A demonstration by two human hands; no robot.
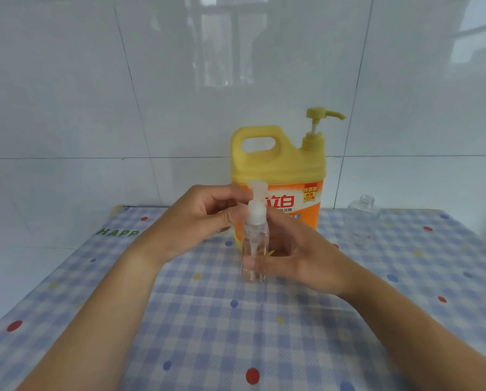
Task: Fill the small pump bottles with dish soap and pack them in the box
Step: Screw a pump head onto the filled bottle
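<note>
Hands meet at a small clear pump bottle [254,249] standing upright on the checked tablecloth [236,334]: the right hand [301,258] grasps its body, and the left hand [205,218] pinches the white pump top [256,204] with its fingers. Behind it, close to the tiled wall [95,108], stands the large yellow dish soap jug [278,170] with its own pump. At the right, well apart, is what seems to be a second clear bottle without cap [361,218], hard to see.

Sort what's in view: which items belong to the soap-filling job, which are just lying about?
Job:
- small clear plastic pump bottle, held by both hands: left hand at its white pump top, right hand around the body
- large yellow dish soap jug with pump
- second clear plastic bottle, uncapped, at the right

Lying about:
- blue checked tablecloth with coloured dots

No box in view.
</note>
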